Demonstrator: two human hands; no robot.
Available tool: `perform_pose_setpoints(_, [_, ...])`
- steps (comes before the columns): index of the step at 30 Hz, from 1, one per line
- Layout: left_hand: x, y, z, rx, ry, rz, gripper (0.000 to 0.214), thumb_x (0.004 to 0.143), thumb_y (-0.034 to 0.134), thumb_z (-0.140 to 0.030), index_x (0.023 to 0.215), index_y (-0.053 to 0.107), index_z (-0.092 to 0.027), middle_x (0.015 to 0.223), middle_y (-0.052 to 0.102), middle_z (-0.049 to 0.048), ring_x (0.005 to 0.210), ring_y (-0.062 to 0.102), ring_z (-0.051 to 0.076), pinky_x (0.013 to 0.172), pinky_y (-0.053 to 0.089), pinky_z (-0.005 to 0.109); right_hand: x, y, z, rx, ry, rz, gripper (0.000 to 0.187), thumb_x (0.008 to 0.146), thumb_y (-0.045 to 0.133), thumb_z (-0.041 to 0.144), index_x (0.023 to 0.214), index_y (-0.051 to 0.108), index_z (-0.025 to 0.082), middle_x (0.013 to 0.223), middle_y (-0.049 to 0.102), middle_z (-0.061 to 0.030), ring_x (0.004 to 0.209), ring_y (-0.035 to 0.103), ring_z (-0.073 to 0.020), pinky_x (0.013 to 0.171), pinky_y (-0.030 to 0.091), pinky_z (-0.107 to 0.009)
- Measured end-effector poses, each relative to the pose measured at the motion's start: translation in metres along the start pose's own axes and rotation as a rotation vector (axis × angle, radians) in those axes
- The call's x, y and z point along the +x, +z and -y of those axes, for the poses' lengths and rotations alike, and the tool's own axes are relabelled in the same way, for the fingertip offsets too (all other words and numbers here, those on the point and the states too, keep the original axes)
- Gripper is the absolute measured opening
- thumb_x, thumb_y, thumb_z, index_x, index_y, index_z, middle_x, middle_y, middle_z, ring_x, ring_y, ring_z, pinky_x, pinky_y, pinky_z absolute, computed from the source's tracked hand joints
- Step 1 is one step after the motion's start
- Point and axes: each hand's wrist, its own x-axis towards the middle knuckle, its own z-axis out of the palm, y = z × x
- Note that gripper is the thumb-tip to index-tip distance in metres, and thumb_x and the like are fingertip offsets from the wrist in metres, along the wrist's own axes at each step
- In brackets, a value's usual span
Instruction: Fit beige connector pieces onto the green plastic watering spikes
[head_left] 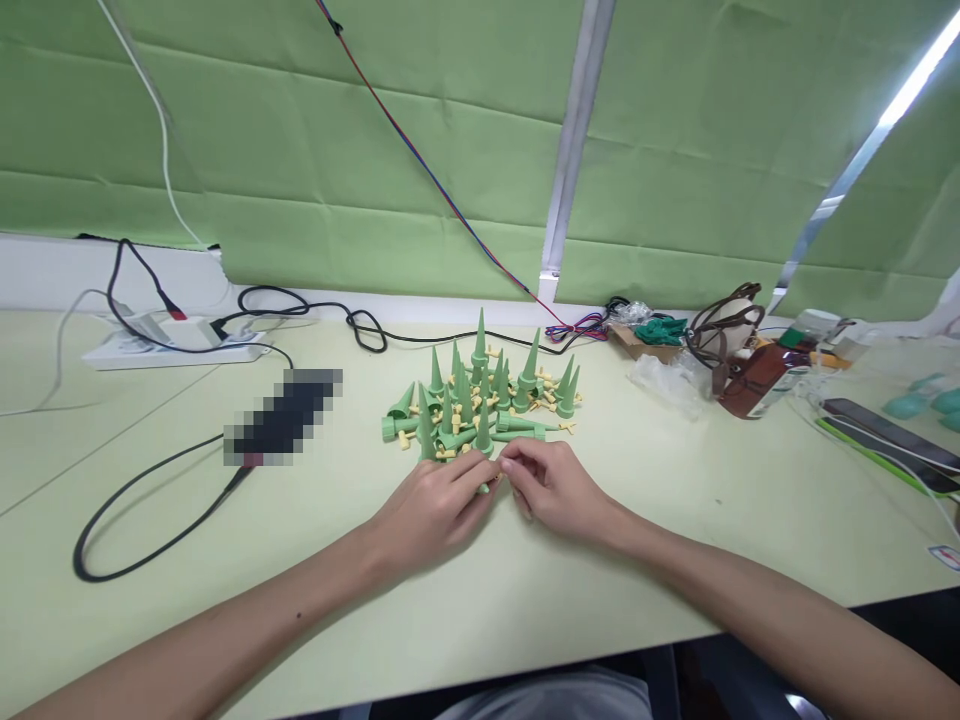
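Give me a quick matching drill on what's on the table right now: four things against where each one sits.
Things:
1 cone pile
2 power strip
3 dark phone
4 left hand

Places:
A far right of the table
B back left
C centre, just beyond both hands
D fingers on a small green piece, meeting the right hand

Pairs: 1-C, 2-B, 3-A, 4-D

bright even light, wide-angle edge distortion
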Motion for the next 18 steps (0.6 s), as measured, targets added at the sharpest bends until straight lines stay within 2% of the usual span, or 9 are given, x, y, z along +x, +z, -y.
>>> perform_pose_setpoints(4, [0.001, 0.0, -0.001, -0.002, -0.014, 0.042, 0.015, 0.1, 0.045, -0.015, 0.096, 0.059, -0.017, 0.082, 0.066, 0.0046, 0.066, 0.062, 0.015, 0.053, 0.039, 0.025, 0.001, -0.001, -0.002, -0.047, -0.028, -0.025, 0.022, 0.099, 0.05, 0.025, 0.081, 0.061, 0.02, 0.059, 0.054, 0.0031, 0.051, 0.046, -0.0121, 0.05, 0.035, -0.024])
perform_pose_setpoints(8, [0.004, 0.0, -0.006, -0.174, -0.166, 0.064, 0.015, 0.101, 0.046, -0.018, 0.091, 0.058, -0.018, 0.083, 0.064, 0.003, 0.067, 0.058, 0.013, 0.057, 0.041, 0.023, 0.001, -0.006, -0.001, -0.203, -0.127, -0.107, 0.025, 0.099, 0.05, 0.025, 0.077, 0.06, 0.019, 0.061, 0.054, 0.0016, 0.054, 0.044, -0.0125, 0.054, 0.035, -0.026])
perform_pose_setpoints(11, [0.005, 0.002, -0.008, -0.265, -0.265, 0.07, 0.017, 0.101, 0.047, -0.02, 0.087, 0.057, -0.018, 0.081, 0.063, 0.0013, 0.068, 0.056, 0.012, 0.058, 0.042, 0.023, -0.001, -0.007, 0.002, -0.196, -0.17, -0.151, 0.027, 0.102, 0.048, 0.029, 0.08, 0.061, 0.019, 0.063, 0.054, 0.001, 0.055, 0.044, -0.0125, 0.055, 0.036, -0.026])
perform_pose_setpoints(15, [0.003, 0.005, -0.009, -0.319, -0.347, 0.09, 0.02, 0.099, 0.049, -0.021, 0.079, 0.053, -0.019, 0.073, 0.058, -0.001, 0.063, 0.053, 0.012, 0.055, 0.04, 0.023, -0.005, -0.003, 0.002, -0.102, -0.16, -0.092, 0.018, 0.101, 0.053, 0.033, 0.094, 0.062, 0.019, 0.067, 0.058, 0.0015, 0.056, 0.048, -0.0119, 0.054, 0.039, -0.024])
perform_pose_setpoints(18, [0.003, 0.004, -0.01, -0.352, -0.407, 0.106, 0.012, 0.094, 0.051, -0.018, 0.083, 0.055, -0.019, 0.068, 0.056, -0.0033, 0.057, 0.05, 0.012, 0.051, 0.037, 0.023, -0.006, 0.0, 0.001, -0.092, -0.146, -0.026, 0.016, 0.097, 0.06, 0.035, 0.099, 0.06, 0.02, 0.067, 0.058, 0.0027, 0.055, 0.049, -0.0115, 0.054, 0.04, -0.024])
